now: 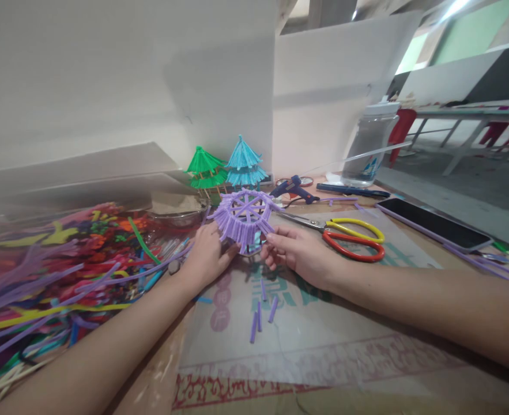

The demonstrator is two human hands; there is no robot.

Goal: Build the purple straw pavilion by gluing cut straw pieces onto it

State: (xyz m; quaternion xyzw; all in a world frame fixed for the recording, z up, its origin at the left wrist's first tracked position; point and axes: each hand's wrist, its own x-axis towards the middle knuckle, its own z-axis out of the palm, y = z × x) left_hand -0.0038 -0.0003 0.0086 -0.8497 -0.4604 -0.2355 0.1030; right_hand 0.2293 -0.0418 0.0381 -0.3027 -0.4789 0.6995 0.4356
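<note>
The purple fuzzy-stick model (246, 231) was just above the bench (150, 369), the left hand's (204, 252) grip closed on its left side, the right hand (295, 251) curled at its right, pinch unclear, presumably steadying it from both sides.

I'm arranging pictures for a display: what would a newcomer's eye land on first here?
Probably the purple fringed model with its spoked top, mid-picture between the left hand and right hand. Just behind it stand a green tiered model and a blue one. The bright heap of many-coloured strips fills the left side, partly blurred.
</note>
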